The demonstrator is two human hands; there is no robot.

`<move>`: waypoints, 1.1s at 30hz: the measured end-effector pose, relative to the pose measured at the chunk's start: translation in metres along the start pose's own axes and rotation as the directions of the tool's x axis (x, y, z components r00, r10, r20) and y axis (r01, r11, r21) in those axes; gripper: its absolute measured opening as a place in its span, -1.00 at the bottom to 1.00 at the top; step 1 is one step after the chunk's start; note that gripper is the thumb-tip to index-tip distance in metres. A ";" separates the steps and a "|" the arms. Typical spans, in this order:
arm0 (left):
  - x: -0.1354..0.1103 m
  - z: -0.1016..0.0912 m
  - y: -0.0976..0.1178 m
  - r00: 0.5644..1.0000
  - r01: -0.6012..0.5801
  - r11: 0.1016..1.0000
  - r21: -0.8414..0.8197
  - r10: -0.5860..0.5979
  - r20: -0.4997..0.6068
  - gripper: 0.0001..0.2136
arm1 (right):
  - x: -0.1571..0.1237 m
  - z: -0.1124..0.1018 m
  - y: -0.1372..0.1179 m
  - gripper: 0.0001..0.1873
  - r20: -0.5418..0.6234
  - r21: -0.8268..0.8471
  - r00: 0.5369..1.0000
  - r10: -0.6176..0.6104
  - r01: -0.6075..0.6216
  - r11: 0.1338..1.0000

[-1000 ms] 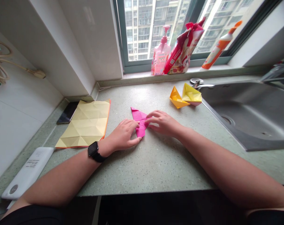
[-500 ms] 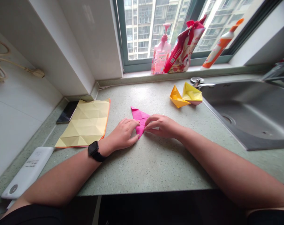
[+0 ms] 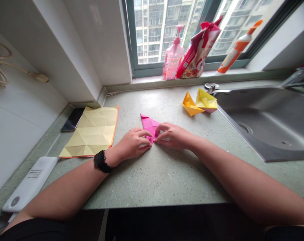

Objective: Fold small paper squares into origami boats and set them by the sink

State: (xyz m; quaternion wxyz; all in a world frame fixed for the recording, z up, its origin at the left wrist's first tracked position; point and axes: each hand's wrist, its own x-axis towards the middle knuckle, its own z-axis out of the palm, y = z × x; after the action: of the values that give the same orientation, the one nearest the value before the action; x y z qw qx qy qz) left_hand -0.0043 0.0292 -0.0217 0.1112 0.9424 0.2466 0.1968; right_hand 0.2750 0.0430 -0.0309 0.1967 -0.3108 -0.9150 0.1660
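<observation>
A folded piece of pink origami paper [image 3: 149,125] lies on the speckled counter between my hands. My left hand [image 3: 134,143], with a black watch on its wrist, has its thumb and fingers closed on the paper's near-left edge. From the right, my right hand [image 3: 172,134] pinches the paper's near corner and covers its right part. The near tip of the paper is partly hidden by my fingertips. Two folded paper boats, one orange [image 3: 191,106] and one yellow [image 3: 205,100], stand together beyond my right hand.
Creased cream paper sheets [image 3: 91,130] lie at left, beside a dark phone [image 3: 73,119]. Nearer is a white power bank [image 3: 31,184]. A metal sink [image 3: 267,124] is at right. A pink pump bottle [image 3: 173,60], a red bag [image 3: 199,50] and an orange-white bottle [image 3: 235,50] line the sill.
My left thumb and fingers have drawn closer together at the paper's near end. The pink paper's near tip looks shorter, and my right hand has barely shifted.
</observation>
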 end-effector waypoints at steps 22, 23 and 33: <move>0.000 -0.010 0.001 0.997 -0.037 0.999 -0.010 0.038 0.073 -0.82 | 0.003 0.000 -0.017 -0.87 0.045 0.027 0.999 -0.016 0.015 1.000; 0.000 -0.009 0.001 0.997 -0.036 0.999 -0.011 0.037 0.072 -0.82 | 0.003 0.000 -0.015 -0.87 0.031 0.017 0.999 -0.014 0.013 1.000; 0.000 -0.013 0.004 0.995 -0.016 1.000 -0.017 0.018 0.095 -0.84 | 0.001 -0.003 -0.002 -0.89 -0.036 -0.058 0.999 0.024 -0.026 0.998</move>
State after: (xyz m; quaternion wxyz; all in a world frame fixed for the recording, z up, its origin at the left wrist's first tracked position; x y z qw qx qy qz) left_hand -0.0081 0.0266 -0.0090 0.1287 0.9518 0.2314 0.1545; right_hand 0.2741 0.0428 -0.0274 0.2017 -0.3309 -0.9117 0.1363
